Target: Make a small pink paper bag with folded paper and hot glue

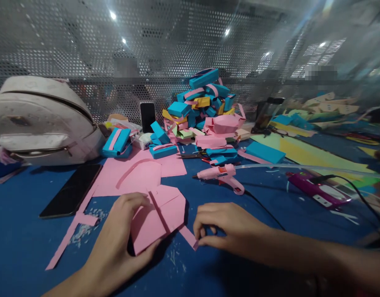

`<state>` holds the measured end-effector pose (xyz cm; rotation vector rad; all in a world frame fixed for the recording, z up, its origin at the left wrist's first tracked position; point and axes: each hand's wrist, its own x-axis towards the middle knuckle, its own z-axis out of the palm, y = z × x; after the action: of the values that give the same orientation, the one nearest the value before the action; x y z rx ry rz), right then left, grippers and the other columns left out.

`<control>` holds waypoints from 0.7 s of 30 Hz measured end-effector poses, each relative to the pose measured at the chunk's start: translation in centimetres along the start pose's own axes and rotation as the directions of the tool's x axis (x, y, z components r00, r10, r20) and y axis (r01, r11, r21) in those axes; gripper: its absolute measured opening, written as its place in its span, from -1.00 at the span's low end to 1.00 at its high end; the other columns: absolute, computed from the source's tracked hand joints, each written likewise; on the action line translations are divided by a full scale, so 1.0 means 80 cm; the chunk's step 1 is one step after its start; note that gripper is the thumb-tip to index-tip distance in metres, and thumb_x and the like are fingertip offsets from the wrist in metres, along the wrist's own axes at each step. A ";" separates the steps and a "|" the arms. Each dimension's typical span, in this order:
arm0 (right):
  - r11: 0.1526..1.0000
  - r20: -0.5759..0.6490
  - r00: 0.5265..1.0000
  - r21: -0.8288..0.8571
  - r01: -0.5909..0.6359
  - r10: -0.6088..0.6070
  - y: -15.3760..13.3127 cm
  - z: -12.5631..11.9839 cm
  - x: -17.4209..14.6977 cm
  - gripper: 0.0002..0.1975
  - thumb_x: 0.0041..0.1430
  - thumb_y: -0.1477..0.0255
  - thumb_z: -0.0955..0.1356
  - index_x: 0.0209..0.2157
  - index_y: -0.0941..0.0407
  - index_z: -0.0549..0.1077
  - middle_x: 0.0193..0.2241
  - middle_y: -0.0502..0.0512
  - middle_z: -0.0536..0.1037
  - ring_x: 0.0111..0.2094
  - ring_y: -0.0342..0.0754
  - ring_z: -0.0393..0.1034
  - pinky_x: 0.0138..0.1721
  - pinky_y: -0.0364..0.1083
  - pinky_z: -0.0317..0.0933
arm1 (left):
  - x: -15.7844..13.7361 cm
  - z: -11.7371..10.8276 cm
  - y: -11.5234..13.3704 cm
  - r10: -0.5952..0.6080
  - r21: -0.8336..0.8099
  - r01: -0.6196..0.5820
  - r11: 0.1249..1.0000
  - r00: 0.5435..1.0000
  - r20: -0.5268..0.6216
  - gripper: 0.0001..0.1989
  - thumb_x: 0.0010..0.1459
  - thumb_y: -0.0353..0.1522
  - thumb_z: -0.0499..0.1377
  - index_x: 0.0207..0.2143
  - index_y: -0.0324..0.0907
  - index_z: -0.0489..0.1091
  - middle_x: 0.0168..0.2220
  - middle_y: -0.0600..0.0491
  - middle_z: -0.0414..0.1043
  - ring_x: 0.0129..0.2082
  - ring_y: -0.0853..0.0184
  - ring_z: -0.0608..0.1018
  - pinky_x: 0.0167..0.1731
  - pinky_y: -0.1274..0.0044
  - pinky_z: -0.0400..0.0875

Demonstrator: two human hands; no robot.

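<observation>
Pink folded card (148,231) betw. thumb & fingers of your L hand (117,231), prob. to steady it; R hand (225,222) pinches paper strip (188,236) at tip, prob. for control; glue gun (222,171) beyond R.

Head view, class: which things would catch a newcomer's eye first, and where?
Probably the tall heap of blue, pink and yellow folded-paper pieces at the back centre comes first, bright against the grey perforated screen. Next comes the bulky cream zipped backpack at the far left. At the front, the left hand holds a folded pink paper piece while the right hand pinches the end of a narrow pink paper strip.
</observation>
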<state>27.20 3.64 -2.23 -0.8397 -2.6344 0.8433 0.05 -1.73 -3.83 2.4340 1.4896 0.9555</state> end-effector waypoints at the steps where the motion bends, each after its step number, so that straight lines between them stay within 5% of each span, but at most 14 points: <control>1: 1.000 0.010 1.000 0.010 0.012 -0.012 0.000 0.001 0.003 -0.94 0.13 0.47 0.45 -0.35 0.06 0.50 -0.34 -0.12 0.55 -0.28 -0.18 0.43 -0.28 -0.22 0.19 | 0.000 0.000 0.000 -0.001 0.000 0.001 1.000 1.000 -0.002 -0.49 0.10 -0.37 0.22 0.07 -0.06 0.10 0.03 -0.08 0.22 0.08 0.09 0.34 0.03 0.22 0.35; 7: 0.997 0.050 0.997 0.059 0.048 -0.051 -0.002 0.002 0.011 -0.91 0.12 0.55 0.44 -0.38 0.06 0.53 -0.37 -0.11 0.56 -0.32 -0.18 0.45 -0.31 -0.22 0.21 | -0.001 -0.001 -0.001 -0.008 -0.003 0.008 1.000 1.000 0.012 -0.46 0.08 -0.39 0.22 0.08 -0.04 0.09 0.03 -0.08 0.22 0.09 0.08 0.33 0.02 0.20 0.35; 15: 0.940 -0.117 0.934 -0.100 0.326 -0.336 -0.001 0.025 0.023 -0.97 0.23 0.50 0.37 -0.30 0.10 0.48 -0.35 -0.02 0.56 -0.29 -0.16 0.39 -0.27 -0.17 0.20 | -0.002 0.002 0.004 0.006 -0.015 -0.007 1.000 0.998 -0.057 -0.49 0.08 -0.37 0.24 0.05 -0.07 0.12 0.00 -0.08 0.23 0.05 0.10 0.35 -0.01 0.23 0.36; 21: 0.928 -0.276 0.894 -0.228 0.295 -0.352 -0.003 0.030 0.033 -0.93 0.15 0.53 0.38 -0.40 0.10 0.46 -0.35 0.03 0.48 -0.36 -0.11 0.25 -0.36 -0.11 0.07 | -0.003 0.002 0.006 0.063 0.028 -0.062 0.998 0.997 -0.039 -0.42 0.03 -0.39 0.27 0.07 -0.09 0.11 0.01 -0.10 0.23 0.06 0.09 0.34 -0.01 0.24 0.36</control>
<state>24.05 4.00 -3.86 -0.4954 -2.4879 0.3533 0.45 -2.19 -3.86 2.5086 1.4554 1.0087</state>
